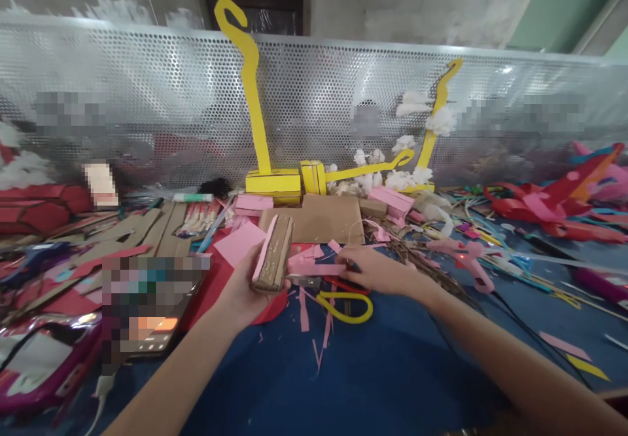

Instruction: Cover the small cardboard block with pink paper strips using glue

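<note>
My left hand (248,285) is closed around a small cardboard block (277,256), tilted upright, with pink paper along one side. Just to the right of it, my right hand (370,267) pinches the end of a pink paper strip (314,269); its fingertips are partly hidden. Under that hand lie red-handled scissors (350,285). A yellow loop (348,310) rests on the blue tabletop close by. Thin pink paper scraps (304,311) are scattered below the block. Behind both hands is a flat piece of brown cardboard (331,220).
Yellow hooked pieces (255,102) stand against a perforated metal panel (171,82). A pink glue gun (466,259) with a cord lies at right. Cardboard strips (152,230), a phone-like device (152,318) and a purple-edged item (49,364) crowd the left. Pink blocks (392,201) sit behind.
</note>
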